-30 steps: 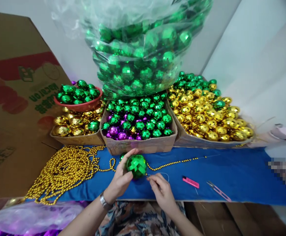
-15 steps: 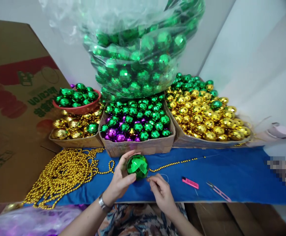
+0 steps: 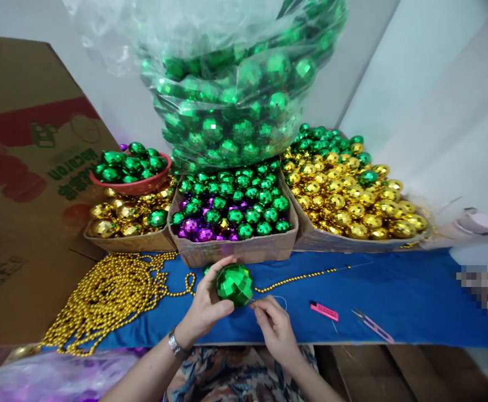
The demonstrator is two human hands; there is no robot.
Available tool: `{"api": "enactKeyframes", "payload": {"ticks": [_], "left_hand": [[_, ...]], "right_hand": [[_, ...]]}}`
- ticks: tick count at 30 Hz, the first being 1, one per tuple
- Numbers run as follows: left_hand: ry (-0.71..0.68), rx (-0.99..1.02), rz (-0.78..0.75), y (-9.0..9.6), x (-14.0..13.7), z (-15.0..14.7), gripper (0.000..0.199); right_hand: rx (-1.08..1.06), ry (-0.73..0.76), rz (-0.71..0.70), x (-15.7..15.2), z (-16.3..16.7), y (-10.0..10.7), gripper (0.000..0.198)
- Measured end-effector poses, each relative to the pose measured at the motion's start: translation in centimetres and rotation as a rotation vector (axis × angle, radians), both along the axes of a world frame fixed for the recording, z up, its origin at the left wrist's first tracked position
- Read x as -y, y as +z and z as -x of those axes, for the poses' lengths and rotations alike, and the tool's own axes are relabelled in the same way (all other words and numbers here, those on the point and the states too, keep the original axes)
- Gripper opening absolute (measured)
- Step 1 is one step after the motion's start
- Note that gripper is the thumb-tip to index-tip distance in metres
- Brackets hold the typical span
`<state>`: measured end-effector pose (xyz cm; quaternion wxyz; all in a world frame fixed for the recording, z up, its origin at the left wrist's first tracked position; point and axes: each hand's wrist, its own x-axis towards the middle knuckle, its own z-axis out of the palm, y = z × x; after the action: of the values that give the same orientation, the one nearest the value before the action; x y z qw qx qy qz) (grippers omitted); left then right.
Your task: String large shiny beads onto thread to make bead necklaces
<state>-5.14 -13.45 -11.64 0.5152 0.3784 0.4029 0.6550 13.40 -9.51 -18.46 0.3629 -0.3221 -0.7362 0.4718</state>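
Note:
My left hand (image 3: 210, 301) is wrapped round a large faceted green ball (image 3: 234, 285), its thumb on the near side and fingers over the far left. Close to the ball's lower right, my right hand (image 3: 274, 324) pinches a thin thread (image 3: 285, 301), which loops out behind the fingers. Whether a needle is also in that pinch is too small to tell. Behind the ball a string of gold beads (image 3: 300, 279) lies across the blue cloth (image 3: 411, 301), joined on the left to a heaped coil of gold beads (image 3: 114, 296).
To the right lie a pink lighter (image 3: 324, 311) and pink-handled thread snips (image 3: 373, 325). Behind stand a carton of green and purple balls (image 3: 239, 248), gold balls (image 3: 353, 195), a red bowl (image 3: 154, 181) and a clear bag (image 3: 235, 106) of green balls. A large cardboard box (image 3: 26, 223) flanks the left.
The green ball has turned slightly in my left hand, so its facets catch the light differently. My right hand stays nearly in place beside it.

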Motion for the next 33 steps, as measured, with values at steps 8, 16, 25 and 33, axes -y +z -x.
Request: {"api": "enactKeyframes", "payload": {"ticks": [8, 16, 25, 33], "left_hand": [[-0.018, 0.117, -0.012, -0.2, 0.0, -0.6, 0.074], [0.272, -0.216, -0.070, 0.5, -0.3, 2.4, 0.071], [0.364, -0.965, -0.111, -0.3, 0.2, 4.1, 0.070], [0.325, -1.099, -0.148, -0.3, 0.7, 4.4, 0.065]], "right_hand": [[-0.005, -0.031, -0.033, 0.1, 0.1, 0.0, 0.021], [0.096, -0.015, -0.194, -1.5, -2.5, -0.3, 0.028], [0.221, -0.022, -0.642, -3.9, -4.0, 4.3, 0.035], [0.353, -0.033, -0.834, -4.5, -4.0, 4.3, 0.029]]}}
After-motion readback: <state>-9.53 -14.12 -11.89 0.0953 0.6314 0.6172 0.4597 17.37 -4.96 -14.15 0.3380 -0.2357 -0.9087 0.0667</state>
